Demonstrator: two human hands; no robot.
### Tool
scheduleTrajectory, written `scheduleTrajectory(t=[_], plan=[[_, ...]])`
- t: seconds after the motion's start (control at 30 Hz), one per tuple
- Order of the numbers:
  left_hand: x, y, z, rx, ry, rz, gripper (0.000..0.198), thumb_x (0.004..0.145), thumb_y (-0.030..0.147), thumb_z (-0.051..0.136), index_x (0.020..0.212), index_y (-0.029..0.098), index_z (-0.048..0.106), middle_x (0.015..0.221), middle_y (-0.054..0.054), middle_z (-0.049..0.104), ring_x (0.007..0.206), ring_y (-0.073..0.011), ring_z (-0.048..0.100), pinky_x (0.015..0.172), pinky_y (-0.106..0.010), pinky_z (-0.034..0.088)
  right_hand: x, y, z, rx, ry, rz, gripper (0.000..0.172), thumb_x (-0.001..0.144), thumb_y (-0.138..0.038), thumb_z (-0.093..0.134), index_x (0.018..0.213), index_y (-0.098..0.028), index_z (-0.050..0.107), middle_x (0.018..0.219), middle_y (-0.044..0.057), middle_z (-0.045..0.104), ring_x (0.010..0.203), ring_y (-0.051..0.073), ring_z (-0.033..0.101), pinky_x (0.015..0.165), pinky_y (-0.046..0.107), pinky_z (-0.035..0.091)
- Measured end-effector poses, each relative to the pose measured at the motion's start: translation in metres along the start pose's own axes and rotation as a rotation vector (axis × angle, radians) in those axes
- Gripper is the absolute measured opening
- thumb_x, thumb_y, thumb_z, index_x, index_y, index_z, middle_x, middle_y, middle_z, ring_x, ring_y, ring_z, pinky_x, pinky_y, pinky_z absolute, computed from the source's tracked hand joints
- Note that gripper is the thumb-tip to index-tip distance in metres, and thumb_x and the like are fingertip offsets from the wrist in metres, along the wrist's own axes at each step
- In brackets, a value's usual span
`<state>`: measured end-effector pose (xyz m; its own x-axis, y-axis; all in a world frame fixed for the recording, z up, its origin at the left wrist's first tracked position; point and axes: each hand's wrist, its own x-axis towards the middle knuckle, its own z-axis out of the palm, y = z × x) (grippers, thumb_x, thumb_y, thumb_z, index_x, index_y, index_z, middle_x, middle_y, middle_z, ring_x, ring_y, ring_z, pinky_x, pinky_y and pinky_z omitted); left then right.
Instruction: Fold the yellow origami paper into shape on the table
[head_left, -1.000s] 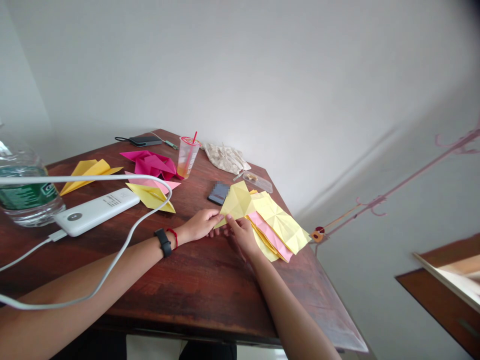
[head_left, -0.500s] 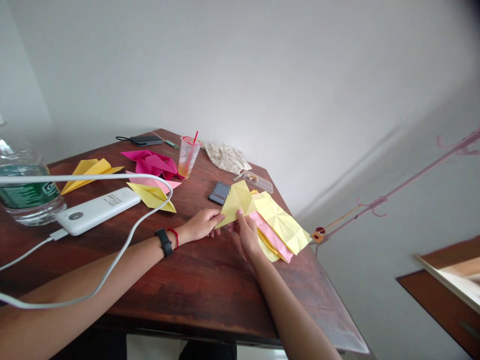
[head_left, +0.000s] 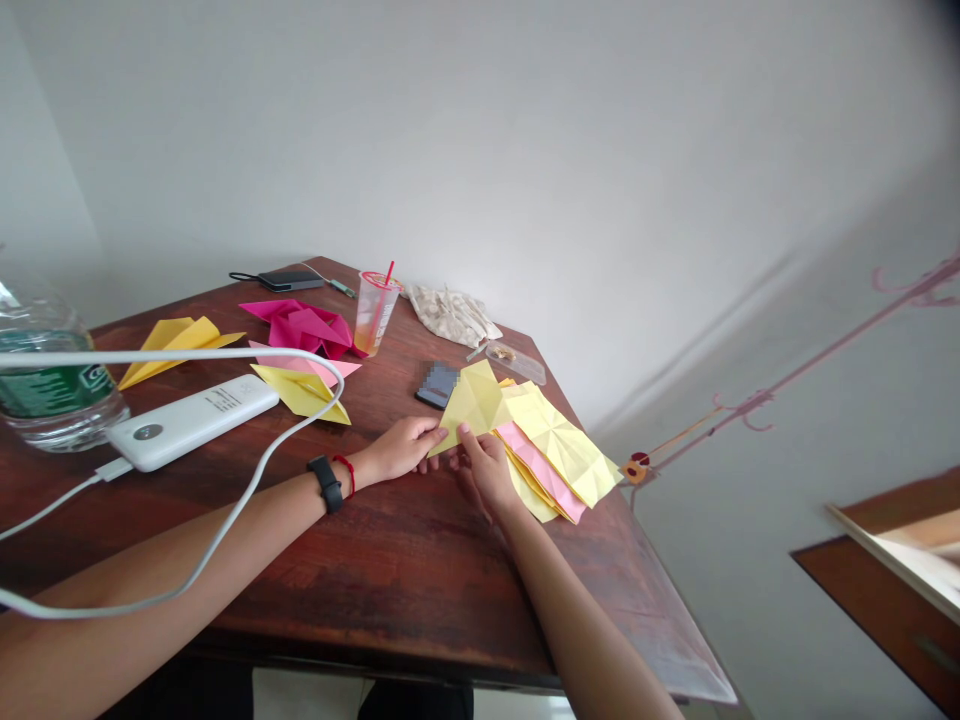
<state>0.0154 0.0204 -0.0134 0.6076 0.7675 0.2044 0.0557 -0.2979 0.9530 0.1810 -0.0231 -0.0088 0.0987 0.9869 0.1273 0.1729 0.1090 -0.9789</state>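
Observation:
A folded piece of pale yellow paper is raised a little above the wooden table, its creases showing. My left hand pinches its lower left corner between thumb and fingers. On its lower edge, my right hand grips with the thumb on top and the fingers curled beneath, partly hidden. Just right of the held paper lies a stack of creased yellow and pink sheets. Behind the paper rests a phone, its screen blurred.
On the wooden table are yellow, pink and magenta folded papers, a drink cup, a cloth bag and a clear case. A white power bank, its cable and a water bottle are at left.
My right hand has slid slightly left along the paper's lower edge, closer to my left hand. My left hand keeps its pinch on the corner.

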Motion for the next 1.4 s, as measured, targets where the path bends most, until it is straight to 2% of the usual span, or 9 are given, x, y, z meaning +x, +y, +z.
scheduleTrajectory(t=[0.47, 0.77, 1.4], plan=[[-0.0002, 0.0016, -0.0001, -0.008, -0.009, -0.008, 0.053, 0.094, 0.064, 0.044, 0.084, 0.014, 0.062, 0.066, -0.003, 0.066, 0.052, -0.0132, 0.060, 0.050, -0.022, 0.047, -0.0002, 0.0001, 0.0011, 0.036, -0.032, 0.025, 0.052, 0.080, -0.064, 0.067, 0.063, -0.015, 0.065, 0.058, 0.004, 0.064, 0.049, 0.013, 0.053, 0.049, 0.025, 0.039], [0.0012, -0.0043, -0.0007, 0.001, -0.021, -0.005, 0.051, 0.095, 0.061, 0.044, 0.086, 0.014, 0.062, 0.070, -0.005, 0.068, 0.055, -0.0140, 0.061, 0.052, -0.023, 0.048, -0.0009, -0.0008, 0.0019, -0.048, -0.142, -0.047, 0.050, 0.085, -0.062, 0.062, 0.069, -0.016, 0.068, 0.060, 0.005, 0.066, 0.054, 0.015, 0.058, 0.053, 0.025, 0.044], [0.0021, -0.0065, -0.0015, 0.001, -0.033, -0.003, 0.052, 0.095, 0.061, 0.044, 0.086, 0.013, 0.062, 0.070, -0.006, 0.067, 0.055, -0.0140, 0.061, 0.052, -0.023, 0.048, -0.0005, 0.0018, 0.0012, -0.042, -0.159, -0.052, 0.051, 0.085, -0.063, 0.061, 0.069, -0.015, 0.069, 0.060, 0.005, 0.067, 0.052, 0.014, 0.057, 0.052, 0.025, 0.044]])
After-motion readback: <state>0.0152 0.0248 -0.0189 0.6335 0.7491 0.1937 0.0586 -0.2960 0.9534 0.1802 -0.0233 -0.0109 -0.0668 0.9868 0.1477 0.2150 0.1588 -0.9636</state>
